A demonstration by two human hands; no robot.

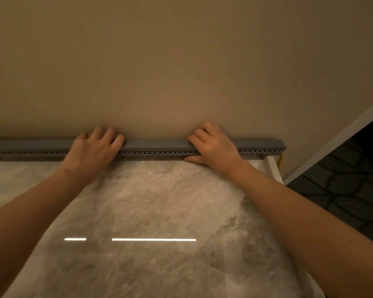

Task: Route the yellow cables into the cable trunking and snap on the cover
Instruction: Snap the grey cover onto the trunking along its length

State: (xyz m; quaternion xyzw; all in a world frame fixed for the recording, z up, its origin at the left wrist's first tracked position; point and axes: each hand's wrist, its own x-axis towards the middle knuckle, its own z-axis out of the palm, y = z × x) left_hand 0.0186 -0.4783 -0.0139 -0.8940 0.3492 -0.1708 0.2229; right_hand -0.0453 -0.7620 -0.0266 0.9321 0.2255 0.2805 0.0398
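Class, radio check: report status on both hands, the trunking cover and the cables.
Left hand and right hand pressing flat on grey trunking cover. Cover on. Yellow cable showing only at right end. Nothing in the way.

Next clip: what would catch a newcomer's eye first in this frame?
Two bare hands pressing on a long grey cable trunking that runs along the foot of the beige wall: the left hand left of centre, the right hand right of centre. A row of small slots lines its front face. Past its right end, a bit of yellow cable shows, and the glossy marble floor mirrors a bright light strip.
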